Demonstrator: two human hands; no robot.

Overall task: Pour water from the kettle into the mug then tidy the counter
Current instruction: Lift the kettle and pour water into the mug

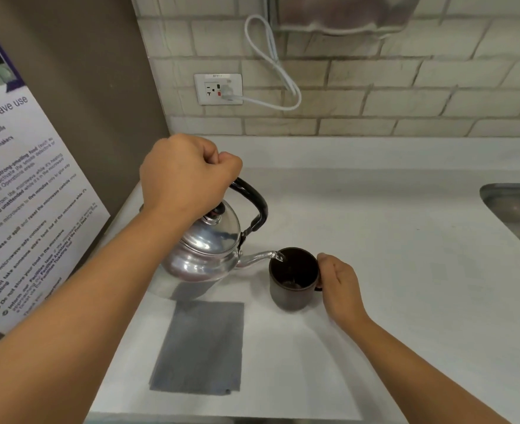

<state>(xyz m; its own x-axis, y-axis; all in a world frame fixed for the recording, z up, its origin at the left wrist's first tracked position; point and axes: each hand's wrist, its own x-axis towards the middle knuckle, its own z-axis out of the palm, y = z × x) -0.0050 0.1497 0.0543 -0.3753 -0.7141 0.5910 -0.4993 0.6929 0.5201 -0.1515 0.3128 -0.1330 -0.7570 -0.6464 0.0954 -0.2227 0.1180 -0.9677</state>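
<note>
A shiny steel kettle [205,250] with a black handle hangs tilted above the white counter [390,240], its spout over the rim of a dark brown mug [292,280]. Water runs from the spout into the mug. My left hand [185,175] is closed around the top of the kettle's handle. My right hand [339,286] grips the mug's handle on its right side; the mug stands on the counter. A grey folded cloth [200,347] lies flat in front of the kettle.
A steel sink [518,209] is set into the counter at the right. A brown panel with a microwave notice [23,194] stands at the left. On the tiled wall behind, a white cable [271,59] loops from an outlet [218,89].
</note>
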